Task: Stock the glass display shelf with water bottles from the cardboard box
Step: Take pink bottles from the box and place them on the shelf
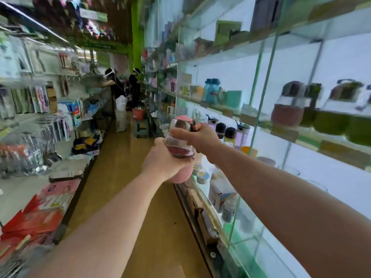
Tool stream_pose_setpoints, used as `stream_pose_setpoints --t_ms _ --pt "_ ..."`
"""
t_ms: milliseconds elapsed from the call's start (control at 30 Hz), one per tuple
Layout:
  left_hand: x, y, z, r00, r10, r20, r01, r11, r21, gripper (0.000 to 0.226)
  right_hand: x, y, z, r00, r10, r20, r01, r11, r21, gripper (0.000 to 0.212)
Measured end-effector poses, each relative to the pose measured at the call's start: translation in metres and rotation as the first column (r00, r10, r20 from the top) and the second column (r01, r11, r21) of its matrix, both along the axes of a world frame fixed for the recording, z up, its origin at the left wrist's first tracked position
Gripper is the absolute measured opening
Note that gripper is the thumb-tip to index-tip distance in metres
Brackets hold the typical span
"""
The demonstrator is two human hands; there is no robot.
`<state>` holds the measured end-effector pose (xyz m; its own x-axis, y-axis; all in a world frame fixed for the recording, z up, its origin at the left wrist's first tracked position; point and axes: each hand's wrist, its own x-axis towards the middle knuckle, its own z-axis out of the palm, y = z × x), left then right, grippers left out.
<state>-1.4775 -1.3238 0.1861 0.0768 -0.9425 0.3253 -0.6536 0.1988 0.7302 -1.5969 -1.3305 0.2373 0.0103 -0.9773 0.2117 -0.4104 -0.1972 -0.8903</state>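
A pink water bottle [181, 145] is held up at centre frame, in the aisle just beside the glass display shelf [281, 125] at three o'clock. The left hand [160, 161] wraps its grip round the bottle's lower body; the right hand [197, 135] clasps its upper part. Green bottles [331, 115] stand on the shelf at two o'clock.

A pink water bottle [180, 141] is gripped low by the left hand [160, 163] and near its top by the right hand [197, 136] — held beside the glass display shelf [281, 127].
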Motion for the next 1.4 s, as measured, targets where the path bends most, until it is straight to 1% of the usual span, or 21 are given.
stream_pose_setpoints --t_ms 33,100,133,233,333,433,500,533,600,700,800,867,933,1033,1200,1333,1400 --pt "-0.001 0.003 0.013 1.0 -0.023 0.01 0.024 1.0 -0.014 0.084 -0.003 0.007 0.014 1.0 -0.012 -0.005 0.012 1.0 -0.013 0.047" --pt "-0.006 0.01 0.036 0.998 -0.066 0.017 0.067 0.997 -0.049 0.085 -0.009 0.018 0.037 0.999 -0.023 -0.025 0.022 0.999 -0.047 0.031" --pt "-0.009 0.014 0.045 0.996 -0.084 0.023 0.085 0.994 -0.071 0.085 -0.011 0.022 0.045 0.999 -0.029 -0.027 0.028 0.998 -0.064 0.027" --pt "-0.021 0.026 0.066 0.991 -0.129 0.041 0.132 0.986 -0.103 0.086 -0.021 0.04 0.066 0.995 -0.092 -0.029 0.088 0.991 -0.103 0.031" --pt "-0.037 0.032 0.082 0.981 -0.195 0.025 0.196 0.972 -0.13 0.089 -0.038 0.057 0.082 0.985 -0.168 -0.037 0.162 0.978 -0.136 0.041" --pt "-0.063 0.034 0.093 0.962 -0.272 0.027 0.273 0.954 -0.127 0.096 -0.064 0.07 0.091 0.969 -0.244 -0.025 0.237 0.958 -0.161 0.033" --pt "-0.086 0.033 0.098 0.942 -0.336 0.02 0.336 0.935 -0.115 0.101 -0.085 0.075 0.095 0.951 -0.309 -0.027 0.299 0.938 -0.177 0.035" --pt "-0.098 0.034 0.1 0.932 -0.363 0.014 0.363 0.926 -0.107 0.101 -0.097 0.077 0.097 0.939 -0.342 -0.041 0.329 0.926 -0.184 0.039" --pt "-0.126 0.035 0.104 0.918 -0.397 0.024 0.397 0.914 -0.082 0.095 -0.121 0.083 0.101 0.916 -0.397 -0.062 0.379 0.904 -0.198 0.042" --pt "-0.167 0.034 0.112 0.895 -0.439 0.075 0.444 0.893 -0.07 0.096 -0.16 0.085 0.108 0.876 -0.476 -0.081 0.449 0.865 -0.222 0.038" --pt "-0.205 0.023 0.123 0.896 -0.42 0.142 0.434 0.897 -0.083 0.103 -0.198 0.075 0.114 0.84 -0.538 -0.077 0.504 0.824 -0.26 0.035" --pt "-0.23 0.013 0.13 0.899 -0.393 0.193 0.414 0.907 -0.081 0.105 -0.22 0.065 0.12 0.81 -0.576 -0.109 0.529 0.799 -0.287 0.041" --pt "-0.254 0.001 0.133 0.894 -0.408 0.188 0.429 0.899 -0.088 0.105 -0.24 0.053 0.126 0.775 -0.613 -0.152 0.552 0.775 -0.307 0.046" --pt "-0.285 -0.023 0.132 0.891 -0.423 0.166 0.441 0.893 -0.092 0.104 -0.269 0.031 0.128 0.737 -0.641 -0.214 0.569 0.76 -0.314 0.049" --pt "-0.318 -0.056 0.124 0.892 -0.408 0.194 0.421 0.907 -0.031 0.101 -0.303 -0.007 0.115 0.742 -0.635 -0.214 0.581 0.768 -0.269 0.055" --pt "-0.335 -0.078 0.117 0.892 -0.408 0.196 0.419 0.908 -0.012 0.089 -0.322 -0.03 0.108 0.796 -0.588 -0.146 0.561 0.806 -0.189 0.05" --pt "-0.342 -0.088 0.116 0.891 -0.408 0.2 0.42 0.907 -0.023 0.082 -0.328 -0.039 0.107 0.798 -0.587 -0.136 0.568 0.808 -0.154 0.051"
